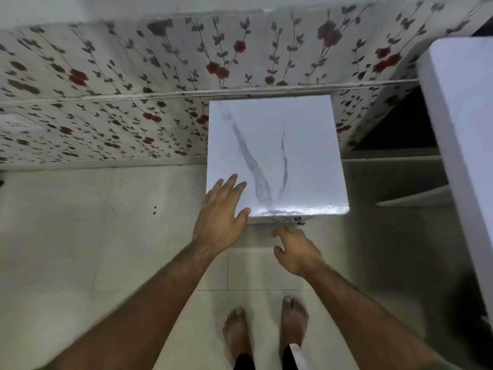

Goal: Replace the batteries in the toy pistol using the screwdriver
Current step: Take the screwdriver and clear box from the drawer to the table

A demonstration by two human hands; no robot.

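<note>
We stood over a small marble-patterned table (pixel 277 156), our left hand (pixel 221 212) spread flat at its near corner, our right hand (pixel 296 252) loosely open just below the front edge, neither holding anything. No toy pistol, screwdriver or batteries showed near our fingers, so we judged steadying the table before fetching them the sound course.

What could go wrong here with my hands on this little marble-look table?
The left hand lies with straight fingers on the near left corner of the small white table, so leaning there might tip it. The right hand reaches under the near edge by a small metal fitting, which could pinch fingers. Bare feet stand just below, exposed if the table drops.
</note>
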